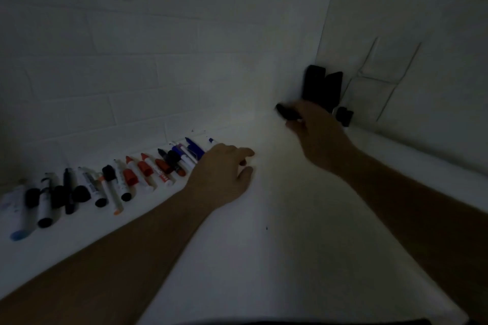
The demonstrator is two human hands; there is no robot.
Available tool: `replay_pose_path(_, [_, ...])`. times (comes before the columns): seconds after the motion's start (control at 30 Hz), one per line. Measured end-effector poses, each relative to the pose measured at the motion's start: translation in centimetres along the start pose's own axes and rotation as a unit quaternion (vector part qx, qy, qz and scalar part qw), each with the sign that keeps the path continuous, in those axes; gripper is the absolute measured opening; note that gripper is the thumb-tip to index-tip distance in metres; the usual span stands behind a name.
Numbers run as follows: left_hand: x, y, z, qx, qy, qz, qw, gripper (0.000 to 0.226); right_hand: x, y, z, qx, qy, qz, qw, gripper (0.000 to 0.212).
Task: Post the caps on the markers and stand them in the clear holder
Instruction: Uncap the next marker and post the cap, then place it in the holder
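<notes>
My right hand gripped a black marker near the clear holder; left hand rested open. Standing it came next.

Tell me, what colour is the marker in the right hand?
Black: the marker in the right hand, head view.

a row of markers and loose caps lies on the counter. a black marker is lifted. the clear holder stands in the corner.
</notes>
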State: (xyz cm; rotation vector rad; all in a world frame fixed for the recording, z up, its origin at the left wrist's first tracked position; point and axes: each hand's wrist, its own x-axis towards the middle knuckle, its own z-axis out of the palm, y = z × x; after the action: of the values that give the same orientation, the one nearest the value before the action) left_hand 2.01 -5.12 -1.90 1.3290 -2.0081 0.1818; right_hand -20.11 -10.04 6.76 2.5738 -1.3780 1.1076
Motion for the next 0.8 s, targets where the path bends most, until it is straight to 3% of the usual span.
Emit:
replay_pose_path(0.1, [-0.4, 0.8, 0.1, 0.014, -0.005, 0.101, 0.995, 0.031, 1.5, 1.0, -4.9, 0.065, 0.120, 0.066, 0.988, 0.029])
replay_pose_path(0.27, [-0.4, 2.0, 0.5, 0.022, -0.026, 0.232, 0.972, 0.022, 1.5, 5.4, -9.3, -0.046, 0.219, 0.100, 0.970, 0.025])
replay_pose_path(0.5, [-0.4, 2.1, 0.1, 0.024, -0.046, 0.208, 0.977, 0.021, -0.7, 9.0, -6.5, -0.147, 0.034, 0.173, 0.973, 0.053])
replay_pose_path(0.8, [-0.3, 2.0, 0.1, 0.020, -0.049, 0.184, 0.981, 0.020, -0.7, 9.3, -5.9, -0.119, -0.043, 0.204, 0.971, 0.040])
